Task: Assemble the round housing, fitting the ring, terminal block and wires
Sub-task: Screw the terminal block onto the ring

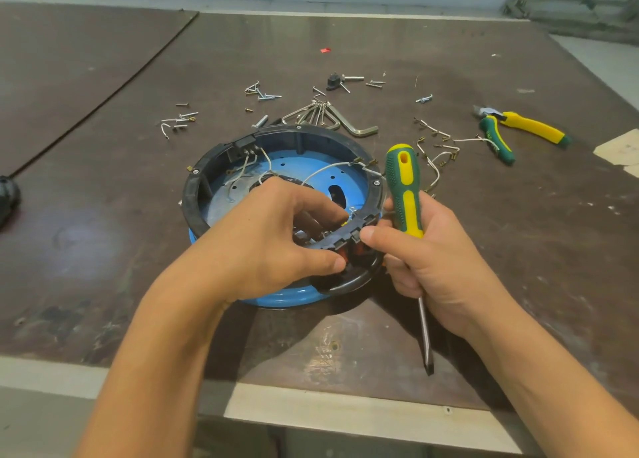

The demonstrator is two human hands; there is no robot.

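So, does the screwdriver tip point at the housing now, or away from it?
Away. The right hand holds the screwdriver handle up, its blade running down toward the person, clear of the housing.

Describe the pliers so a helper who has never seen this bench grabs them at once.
Start at the round blue housing with its black ring. Go right, past the loose white wires, to the pliers lying flat near the right side of the table. They share green and yellow with the screwdriver in the right hand, but have two splayed handles.
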